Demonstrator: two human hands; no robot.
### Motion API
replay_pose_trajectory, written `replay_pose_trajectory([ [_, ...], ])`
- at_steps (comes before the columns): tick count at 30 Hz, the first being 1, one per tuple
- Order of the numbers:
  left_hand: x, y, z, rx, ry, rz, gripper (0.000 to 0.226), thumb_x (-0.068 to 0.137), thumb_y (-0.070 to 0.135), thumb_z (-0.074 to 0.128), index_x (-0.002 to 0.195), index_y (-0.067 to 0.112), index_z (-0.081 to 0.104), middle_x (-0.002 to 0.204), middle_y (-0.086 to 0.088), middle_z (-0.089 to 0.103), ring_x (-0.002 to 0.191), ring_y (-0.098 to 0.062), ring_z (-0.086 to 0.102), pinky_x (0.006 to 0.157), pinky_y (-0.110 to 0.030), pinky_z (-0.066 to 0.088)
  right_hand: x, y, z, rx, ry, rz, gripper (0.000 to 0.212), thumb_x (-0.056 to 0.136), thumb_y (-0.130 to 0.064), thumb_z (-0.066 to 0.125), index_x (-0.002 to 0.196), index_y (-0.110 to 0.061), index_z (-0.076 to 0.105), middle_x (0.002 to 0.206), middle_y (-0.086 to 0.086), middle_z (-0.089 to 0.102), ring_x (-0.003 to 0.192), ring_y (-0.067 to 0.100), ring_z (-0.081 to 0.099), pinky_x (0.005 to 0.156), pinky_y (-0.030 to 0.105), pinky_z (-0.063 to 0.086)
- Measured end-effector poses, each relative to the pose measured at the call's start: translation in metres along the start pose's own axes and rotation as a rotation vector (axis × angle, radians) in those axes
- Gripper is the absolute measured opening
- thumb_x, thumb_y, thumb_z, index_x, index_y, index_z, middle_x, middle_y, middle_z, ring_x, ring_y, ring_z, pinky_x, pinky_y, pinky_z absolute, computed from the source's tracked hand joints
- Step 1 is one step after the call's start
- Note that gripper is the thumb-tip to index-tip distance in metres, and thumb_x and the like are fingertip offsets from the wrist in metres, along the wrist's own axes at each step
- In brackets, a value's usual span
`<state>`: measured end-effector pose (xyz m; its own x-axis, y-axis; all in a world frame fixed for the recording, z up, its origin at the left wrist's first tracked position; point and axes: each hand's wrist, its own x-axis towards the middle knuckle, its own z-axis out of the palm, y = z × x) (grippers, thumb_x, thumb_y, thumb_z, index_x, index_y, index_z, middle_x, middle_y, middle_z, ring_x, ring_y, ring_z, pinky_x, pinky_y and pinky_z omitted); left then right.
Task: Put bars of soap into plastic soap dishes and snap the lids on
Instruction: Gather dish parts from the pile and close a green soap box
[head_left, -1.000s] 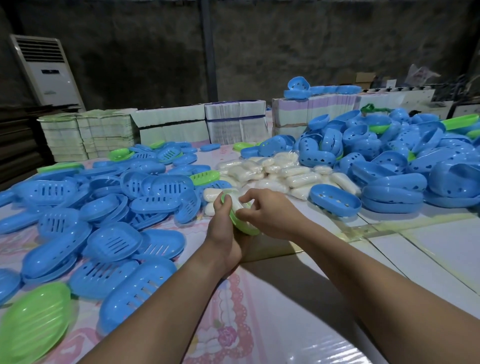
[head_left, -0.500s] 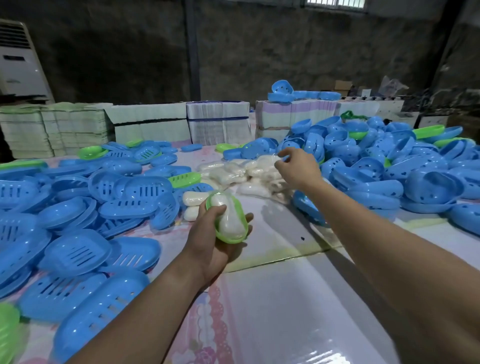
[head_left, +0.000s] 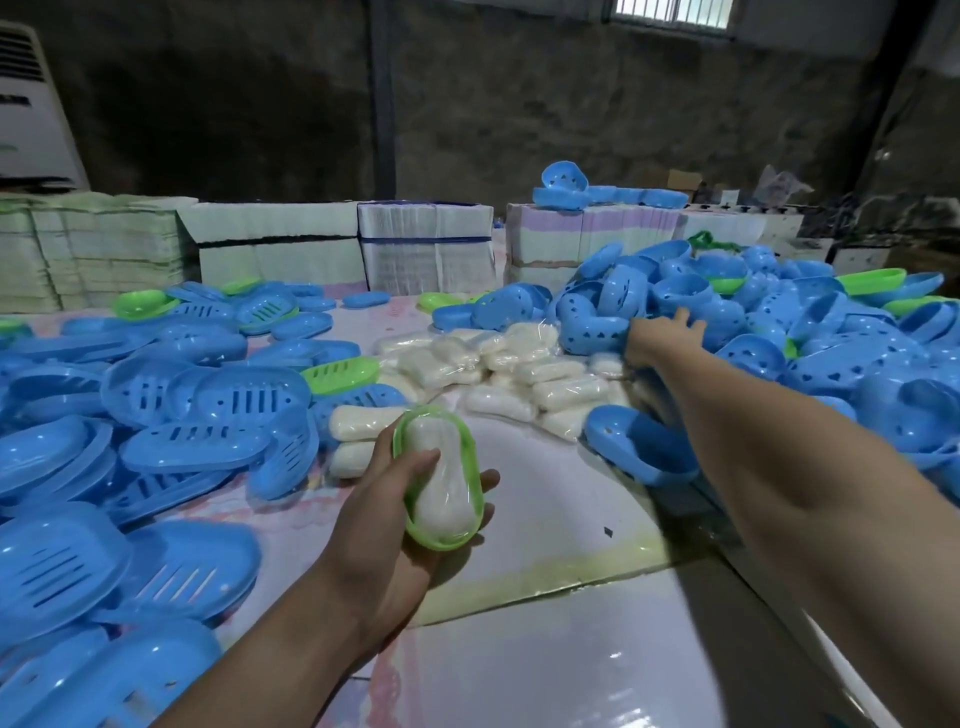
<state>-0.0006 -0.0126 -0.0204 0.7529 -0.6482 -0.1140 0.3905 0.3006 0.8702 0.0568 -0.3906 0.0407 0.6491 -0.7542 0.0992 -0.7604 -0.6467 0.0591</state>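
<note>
My left hand (head_left: 395, 509) grips a green soap dish (head_left: 470, 483) with a wrapped white bar of soap (head_left: 441, 478) lying in it, held above the table; my thumb presses on the bar. My right hand (head_left: 660, 338) is stretched far out, fingers spread, touching the heap of blue perforated dish parts (head_left: 779, 332) on the right. Wrapped soap bars (head_left: 524, 369) lie piled at the table's middle. Blue slotted parts (head_left: 208, 405) cover the left side.
Stacks of flat printed cartons (head_left: 423, 244) line the far edge of the table (head_left: 571, 649), with a few blue parts (head_left: 566, 187) on top. A few green parts (head_left: 340, 371) lie among the blue ones. A white air-conditioning unit (head_left: 26, 119) stands at the far left.
My right hand left the green dish and reached out to the blue heap on the right. My left hand turned the dish so the soap faces up.
</note>
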Motion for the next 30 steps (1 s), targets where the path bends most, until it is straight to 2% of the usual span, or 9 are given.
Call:
replay_pose_trajectory([
  [3, 0.004, 0.0, 0.0, -0.018, 0.009, 0.006, 0.035, 0.101, 0.025, 0.043, 0.12, 0.046, 0.062, 0.108, -0.015, 0.076, 0.085, -0.031, 0.074, 0.085, -0.041, 0.049, 0.014, 0.002, 0.006, 0.098, 0.042, -0.023, 0.044, 0.081, -0.018, 0.052, 0.125, -0.022, 0.047, 0.134, 0.015, 0.048, 0.131, 0.038, 0.029, 0.107, 0.057, 0.023],
  [9, 0.004, 0.0, 0.0, -0.04, 0.028, 0.001, 0.034, 0.099, 0.024, 0.046, 0.122, 0.043, 0.063, 0.109, -0.016, 0.076, 0.087, -0.033, 0.075, 0.085, -0.041, 0.051, 0.028, 0.002, -0.005, 0.127, -0.132, -0.054, 0.056, 0.078, -0.016, 0.055, 0.132, -0.03, 0.047, 0.123, 0.006, 0.054, 0.121, 0.035, 0.043, 0.108, 0.065, 0.018],
  [13, 0.001, 0.002, 0.002, -0.047, 0.028, -0.007, 0.034, 0.099, 0.025, 0.046, 0.123, 0.042, 0.063, 0.109, -0.018, 0.076, 0.084, -0.033, 0.075, 0.081, -0.039, 0.053, 0.034, 0.001, -0.002, 0.152, -0.097, -0.053, 0.073, 0.077, -0.017, 0.054, 0.143, -0.037, 0.031, 0.134, 0.009, 0.05, 0.128, 0.037, 0.041, 0.109, 0.069, 0.016],
  [16, -0.001, 0.003, 0.002, -0.045, 0.032, -0.02, 0.034, 0.099, 0.026, 0.046, 0.125, 0.042, 0.062, 0.11, -0.019, 0.075, 0.081, -0.032, 0.074, 0.078, -0.037, 0.054, 0.035, 0.0, -0.005, 0.237, -0.059, 0.017, 0.063, 0.08, -0.021, 0.05, 0.139, -0.03, 0.031, 0.122, 0.012, 0.051, 0.123, 0.038, 0.044, 0.109, 0.066, 0.018],
  [18, -0.001, 0.003, 0.003, -0.052, 0.041, -0.017, 0.033, 0.099, 0.025, 0.046, 0.121, 0.043, 0.064, 0.109, -0.018, 0.076, 0.083, -0.032, 0.074, 0.082, -0.039, 0.051, 0.037, 0.001, -0.006, 0.275, -0.034, 0.05, 0.055, 0.083, -0.024, 0.052, 0.136, -0.025, 0.036, 0.125, 0.012, 0.052, 0.123, 0.038, 0.045, 0.108, 0.063, 0.023],
  [21, -0.001, 0.003, 0.004, -0.067, 0.053, -0.014, 0.033, 0.099, 0.024, 0.046, 0.118, 0.042, 0.066, 0.108, -0.017, 0.076, 0.087, -0.032, 0.075, 0.084, -0.04, 0.051, 0.044, -0.001, -0.005, 0.521, 0.105, 0.112, 0.047, 0.088, -0.027, 0.046, 0.134, -0.016, 0.042, 0.134, 0.017, 0.051, 0.123, 0.04, 0.047, 0.106, 0.054, 0.035],
  [25, -0.003, 0.004, 0.005, -0.086, 0.044, -0.035, 0.034, 0.099, 0.024, 0.047, 0.123, 0.04, 0.064, 0.109, -0.021, 0.075, 0.079, -0.031, 0.075, 0.068, -0.034, 0.057, 0.052, -0.014, -0.018, 1.023, 0.147, 0.136, 0.076, 0.085, -0.054, 0.041, 0.152, -0.024, 0.02, 0.147, 0.021, 0.038, 0.129, 0.043, 0.042, 0.106, 0.051, 0.036],
  [27, -0.003, 0.004, 0.006, -0.102, 0.047, -0.032, 0.035, 0.098, 0.023, 0.047, 0.123, 0.04, 0.064, 0.109, -0.021, 0.075, 0.082, -0.031, 0.076, 0.066, -0.035, 0.058, 0.055, -0.021, -0.019, 0.845, 0.182, 0.041, 0.081, 0.085, -0.057, 0.051, 0.153, -0.032, 0.014, 0.155, 0.019, 0.025, 0.137, 0.044, 0.03, 0.11, 0.056, 0.031],
  [30, -0.003, 0.004, 0.007, -0.112, 0.053, -0.017, 0.035, 0.098, 0.021, 0.047, 0.122, 0.038, 0.066, 0.111, -0.02, 0.075, 0.085, -0.032, 0.076, 0.068, -0.036, 0.058, 0.063, -0.026, -0.015, 0.229, 0.381, -0.18, 0.056, 0.087, -0.033, 0.059, 0.14, -0.024, 0.042, 0.151, 0.012, 0.031, 0.138, 0.04, 0.023, 0.108, 0.057, 0.026],
])
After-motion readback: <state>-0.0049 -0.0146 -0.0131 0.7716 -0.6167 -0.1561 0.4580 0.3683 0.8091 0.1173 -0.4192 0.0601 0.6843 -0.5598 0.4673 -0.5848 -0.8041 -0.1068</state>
